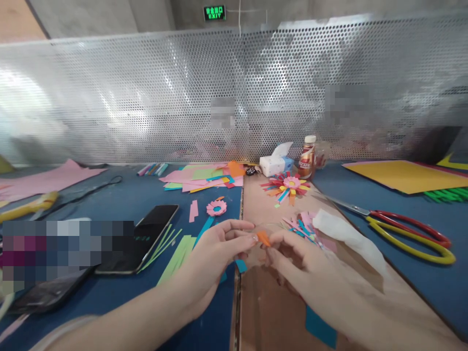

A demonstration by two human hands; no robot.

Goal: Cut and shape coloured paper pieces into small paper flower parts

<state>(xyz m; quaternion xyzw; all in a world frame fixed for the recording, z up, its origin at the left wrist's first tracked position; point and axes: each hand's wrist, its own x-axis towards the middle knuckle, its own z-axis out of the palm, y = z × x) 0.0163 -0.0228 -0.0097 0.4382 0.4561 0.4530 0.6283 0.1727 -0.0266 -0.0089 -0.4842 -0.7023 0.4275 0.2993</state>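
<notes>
"From the head view, which step?"
"Shaping, seemingly: left hand [218,246] and right hand [298,259] both pinch the orange paper [263,238] between them, above the worktop [270,312]."
"Next move?"
"Probably needs a firm, even pinch to set the fold."

Toward the near edge of the blue surface [446,292], the bare brown middle strip [268,314] leaves room to pass, while metal scissors with red and yellow handles [373,215] obstruct the right side and a perforated metal screen [146,102] closes the far edge.
</notes>
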